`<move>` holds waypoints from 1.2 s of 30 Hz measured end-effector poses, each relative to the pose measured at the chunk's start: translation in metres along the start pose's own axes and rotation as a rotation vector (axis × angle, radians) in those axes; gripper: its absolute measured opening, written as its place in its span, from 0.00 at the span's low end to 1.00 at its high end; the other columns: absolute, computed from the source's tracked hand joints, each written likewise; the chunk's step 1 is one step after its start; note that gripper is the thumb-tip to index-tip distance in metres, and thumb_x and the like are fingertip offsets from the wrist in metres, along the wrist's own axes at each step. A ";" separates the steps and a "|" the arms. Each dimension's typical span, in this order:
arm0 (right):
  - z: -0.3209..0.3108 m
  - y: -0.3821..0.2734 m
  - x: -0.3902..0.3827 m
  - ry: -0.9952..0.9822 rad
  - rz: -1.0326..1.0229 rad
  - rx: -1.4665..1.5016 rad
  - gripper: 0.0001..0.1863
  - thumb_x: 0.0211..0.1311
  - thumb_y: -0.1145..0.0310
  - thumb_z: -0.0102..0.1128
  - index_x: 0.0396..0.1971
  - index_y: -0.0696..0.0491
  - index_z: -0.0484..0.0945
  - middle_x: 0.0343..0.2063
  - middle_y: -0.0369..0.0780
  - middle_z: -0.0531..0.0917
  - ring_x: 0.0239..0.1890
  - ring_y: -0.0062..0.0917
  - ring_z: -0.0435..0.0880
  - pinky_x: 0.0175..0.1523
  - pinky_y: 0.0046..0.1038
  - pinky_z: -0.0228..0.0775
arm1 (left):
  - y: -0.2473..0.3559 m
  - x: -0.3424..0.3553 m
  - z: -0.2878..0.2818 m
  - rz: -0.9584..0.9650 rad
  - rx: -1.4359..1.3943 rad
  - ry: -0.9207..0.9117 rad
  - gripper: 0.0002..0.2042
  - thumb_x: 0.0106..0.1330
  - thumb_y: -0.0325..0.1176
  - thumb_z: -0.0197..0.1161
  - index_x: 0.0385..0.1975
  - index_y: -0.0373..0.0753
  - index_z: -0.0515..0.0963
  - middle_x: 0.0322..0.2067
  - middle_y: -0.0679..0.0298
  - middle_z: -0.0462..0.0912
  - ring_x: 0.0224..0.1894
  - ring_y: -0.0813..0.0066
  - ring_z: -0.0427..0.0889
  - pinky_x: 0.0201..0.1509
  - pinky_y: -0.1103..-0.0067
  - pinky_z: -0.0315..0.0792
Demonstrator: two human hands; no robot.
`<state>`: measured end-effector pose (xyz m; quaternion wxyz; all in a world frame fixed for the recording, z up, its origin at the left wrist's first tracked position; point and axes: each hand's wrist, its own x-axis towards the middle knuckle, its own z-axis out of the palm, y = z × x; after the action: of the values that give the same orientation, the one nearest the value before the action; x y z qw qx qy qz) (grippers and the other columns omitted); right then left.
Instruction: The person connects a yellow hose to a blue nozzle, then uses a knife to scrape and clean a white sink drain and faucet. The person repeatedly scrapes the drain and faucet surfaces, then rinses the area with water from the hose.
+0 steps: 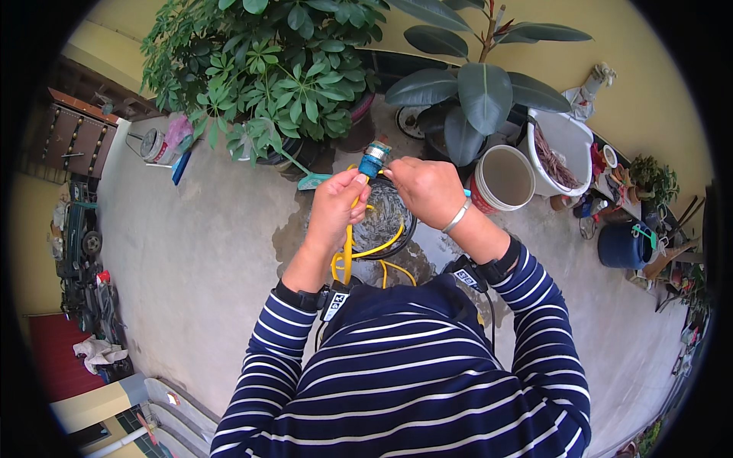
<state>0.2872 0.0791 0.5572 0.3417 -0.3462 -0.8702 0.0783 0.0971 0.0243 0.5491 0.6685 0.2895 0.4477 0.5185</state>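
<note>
My left hand (pixel 337 208) is closed around the end of a yellow hose (pixel 347 259), just below its blue connector (pixel 372 159). A silvery metal band circles the connector, which tilts up and to the right. My right hand (pixel 429 188) is closed in a pinch right beside the connector's right side. What its fingertips hold is hidden; a short cyan piece (pixel 467 192) shows by the heel of that hand, and I cannot tell if it belongs to the grip. Below both hands sits a round black basin (pixel 411 235) of water, with the hose looping over it.
Leafy potted plants (pixel 267 84) and a rubber plant (pixel 485 95) stand ahead. To the right are a pale bucket (pixel 504 179), a white tub (pixel 584 153) with a mop head and a blue barrel (pixel 622 246). Wet patches mark the concrete floor (pixel 191 267) around the basin.
</note>
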 end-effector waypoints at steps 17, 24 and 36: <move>0.000 0.001 -0.002 -0.020 0.025 0.075 0.08 0.65 0.65 0.62 0.30 0.52 0.74 0.21 0.41 0.80 0.24 0.40 0.81 0.26 0.38 0.70 | 0.005 -0.004 -0.006 -0.116 -0.092 -0.080 0.12 0.75 0.33 0.52 0.47 0.31 0.75 0.22 0.72 0.70 0.14 0.91 0.58 0.17 0.89 0.53; -0.024 0.020 0.009 -0.054 -0.003 0.037 0.06 0.63 0.71 0.62 0.36 0.52 0.74 0.22 0.42 0.81 0.27 0.40 0.83 0.28 0.38 0.71 | 0.027 -0.003 -0.017 -0.250 0.076 -0.145 0.15 0.75 0.34 0.51 0.48 0.28 0.77 0.19 0.76 0.66 0.13 0.92 0.56 0.16 0.89 0.49; -0.025 0.016 0.013 -0.067 -0.370 -0.045 0.07 0.46 0.74 0.61 0.26 0.51 0.72 0.24 0.38 0.71 0.27 0.33 0.76 0.32 0.34 0.64 | 0.030 -0.003 -0.014 -0.318 0.160 -0.178 0.14 0.73 0.33 0.54 0.43 0.25 0.79 0.17 0.77 0.65 0.13 0.93 0.55 0.14 0.89 0.46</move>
<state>0.3055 0.0968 0.5774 0.3133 -0.1852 -0.9314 0.0061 0.0718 0.0297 0.5695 0.7537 0.3124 0.4667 0.3414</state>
